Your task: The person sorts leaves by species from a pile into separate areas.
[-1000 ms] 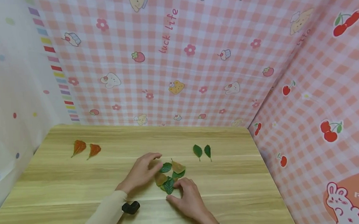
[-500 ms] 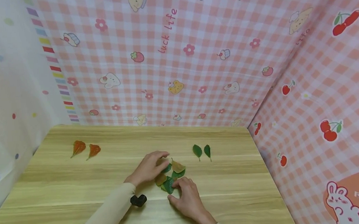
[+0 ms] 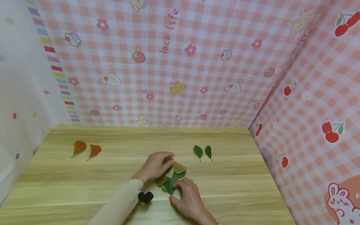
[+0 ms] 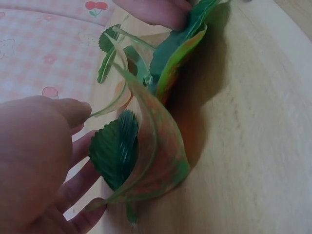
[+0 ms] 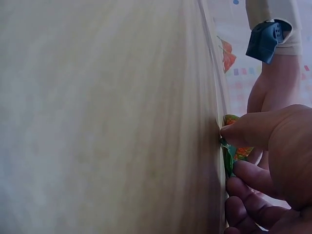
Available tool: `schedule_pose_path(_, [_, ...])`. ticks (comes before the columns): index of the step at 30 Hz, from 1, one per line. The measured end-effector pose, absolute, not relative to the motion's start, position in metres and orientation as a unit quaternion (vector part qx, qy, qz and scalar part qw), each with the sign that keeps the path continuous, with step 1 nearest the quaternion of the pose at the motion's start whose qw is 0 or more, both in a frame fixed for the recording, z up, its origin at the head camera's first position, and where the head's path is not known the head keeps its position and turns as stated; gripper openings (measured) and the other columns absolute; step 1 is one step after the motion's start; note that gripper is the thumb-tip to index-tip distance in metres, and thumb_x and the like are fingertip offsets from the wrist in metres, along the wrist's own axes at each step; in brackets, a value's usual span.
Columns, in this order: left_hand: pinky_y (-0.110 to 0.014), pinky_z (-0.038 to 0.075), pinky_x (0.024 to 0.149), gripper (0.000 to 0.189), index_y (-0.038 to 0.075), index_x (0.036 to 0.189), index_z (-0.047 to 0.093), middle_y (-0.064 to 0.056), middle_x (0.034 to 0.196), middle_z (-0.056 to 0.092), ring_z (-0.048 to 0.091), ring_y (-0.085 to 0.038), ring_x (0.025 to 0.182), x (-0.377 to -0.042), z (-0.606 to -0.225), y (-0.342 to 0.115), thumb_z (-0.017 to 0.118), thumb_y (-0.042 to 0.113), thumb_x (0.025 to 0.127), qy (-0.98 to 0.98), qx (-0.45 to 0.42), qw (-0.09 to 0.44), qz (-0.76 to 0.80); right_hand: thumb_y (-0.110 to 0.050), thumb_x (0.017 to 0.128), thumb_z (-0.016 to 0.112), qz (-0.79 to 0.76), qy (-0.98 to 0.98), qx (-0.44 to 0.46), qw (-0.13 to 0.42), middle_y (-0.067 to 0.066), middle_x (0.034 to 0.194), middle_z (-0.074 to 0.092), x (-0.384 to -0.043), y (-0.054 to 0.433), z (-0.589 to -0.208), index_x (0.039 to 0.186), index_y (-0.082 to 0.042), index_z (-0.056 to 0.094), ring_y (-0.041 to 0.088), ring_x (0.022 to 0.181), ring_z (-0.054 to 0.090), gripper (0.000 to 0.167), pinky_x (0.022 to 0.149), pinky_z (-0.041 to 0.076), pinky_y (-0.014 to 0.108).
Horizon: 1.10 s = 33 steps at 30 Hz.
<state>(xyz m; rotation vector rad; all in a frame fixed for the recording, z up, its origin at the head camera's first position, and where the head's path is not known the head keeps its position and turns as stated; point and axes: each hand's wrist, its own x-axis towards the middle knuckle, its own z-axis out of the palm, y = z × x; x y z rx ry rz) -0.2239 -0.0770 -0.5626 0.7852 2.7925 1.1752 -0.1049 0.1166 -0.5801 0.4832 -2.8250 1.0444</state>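
In the head view, artificial-looking leaves form a small ring on the wooden table, green ones (image 3: 179, 175) alternating with yellow-brown ones. My left hand (image 3: 155, 165) reaches over the ring's far left side. Its thumb and index finger meet at the stem of a yellow-brown leaf (image 4: 119, 100), while the other fingers spread beside a dark green leaf (image 4: 117, 151). At the near right side, my right hand (image 3: 189, 199) keeps thumb and index finger apart, with fingertips touching a green leaf (image 3: 169, 186) at the ring's near side. The left hand hides part of the ring.
Two orange-red leaves (image 3: 86, 150) lie at the table's far left. Two green leaves (image 3: 202, 152) lie beyond the ring, to its right. A black wrist strap (image 3: 145, 197) is on the left sleeve. Patterned cloth (image 3: 177, 74) hangs behind the table.
My left hand has moved right and slightly away along the ring, reaching the far yellow-brown leaf's stem. My right hand has barely moved. The leaves look unmoved.
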Motion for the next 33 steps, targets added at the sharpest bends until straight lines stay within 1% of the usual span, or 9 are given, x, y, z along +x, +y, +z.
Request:
schedule_pose_path(3, [-0.056, 0.061, 0.109, 0.028, 0.001, 0.134, 0.079, -0.012, 0.122, 0.085, 0.08, -0.031, 0.115, -0.224, -0.563, -0.073, 0.073, 0.012, 0.109, 0.897, 0.245, 0.003, 0.369, -0.018, 0.088, 0.096, 0.344, -0.924, 0.159, 0.046, 0.001, 0.106, 0.074, -0.105, 0.117, -0.581, 0.107, -0.009, 0.078, 0.019, 0.104, 0.066, 0.027, 0.097, 0.054, 0.043])
schedule_pose_path(7, [-0.054, 0.062, 0.109, 0.02, 0.003, 0.126, 0.083, -0.011, 0.122, 0.086, 0.081, -0.031, 0.117, -0.224, -0.564, -0.071, 0.075, 0.009, 0.108, 0.902, 0.231, -0.001, 0.364, -0.018, 0.088, 0.095, 0.345, -0.923, 0.165, 0.046, 0.001, 0.106, 0.075, -0.105, 0.117, -0.581, 0.107, -0.009, 0.079, 0.019, 0.104, 0.067, 0.027, 0.097, 0.055, 0.042])
schedule_pose_path(12, [-0.05, 0.065, 0.1, 0.012, 0.005, 0.114, 0.086, -0.008, 0.113, 0.087, 0.082, -0.028, 0.106, -0.223, -0.565, -0.07, 0.077, 0.008, 0.107, 0.901, 0.231, -0.024, 0.367, -0.018, 0.088, 0.096, 0.344, -0.923, 0.167, 0.046, 0.001, 0.106, 0.075, -0.105, 0.118, -0.581, 0.107, -0.01, 0.079, 0.019, 0.105, 0.067, 0.026, 0.096, 0.055, 0.04])
schedule_pose_path(21, [-0.042, 0.066, 0.091, 0.011, 0.009, 0.113, 0.086, -0.004, 0.106, 0.087, 0.08, -0.017, 0.096, -0.223, -0.564, -0.073, 0.077, 0.012, 0.108, 0.895, 0.213, -0.012, 0.392, -0.017, 0.089, 0.096, 0.347, -0.922, 0.167, 0.043, 0.001, 0.106, 0.076, -0.107, 0.119, -0.583, 0.107, -0.011, 0.08, 0.019, 0.104, 0.068, 0.025, 0.095, 0.056, 0.039])
schedule_pose_path(25, [-0.04, 0.067, 0.09, 0.011, 0.01, 0.114, 0.086, -0.004, 0.108, 0.087, 0.081, -0.016, 0.096, -0.222, -0.561, -0.077, 0.077, 0.013, 0.108, 0.889, 0.211, -0.016, 0.406, -0.017, 0.09, 0.095, 0.354, -0.92, 0.167, 0.037, 0.0, 0.105, 0.076, -0.107, 0.121, -0.583, 0.106, -0.011, 0.08, 0.017, 0.102, 0.066, 0.023, 0.092, 0.055, 0.036])
schedule_pose_path(29, [-0.04, 0.068, 0.091, 0.012, 0.009, 0.115, 0.086, -0.004, 0.11, 0.087, 0.082, -0.017, 0.099, -0.221, -0.561, -0.08, 0.077, 0.011, 0.107, 0.884, 0.213, -0.027, 0.414, -0.014, 0.09, 0.094, 0.363, -0.916, 0.165, 0.032, 0.0, 0.098, 0.074, -0.108, 0.122, -0.582, 0.104, -0.01, 0.081, 0.011, 0.093, 0.062, 0.02, 0.087, 0.051, 0.03])
schedule_pose_path(33, [-0.04, 0.068, 0.09, 0.01, 0.01, 0.113, 0.086, -0.003, 0.108, 0.088, 0.082, -0.017, 0.1, -0.22, -0.559, -0.083, 0.078, 0.009, 0.107, 0.88, 0.214, -0.041, 0.423, -0.012, 0.09, 0.094, 0.371, -0.913, 0.165, 0.032, 0.0, 0.091, 0.072, -0.108, 0.123, -0.582, 0.103, -0.01, 0.08, 0.006, 0.087, 0.057, 0.019, 0.083, 0.047, 0.026])
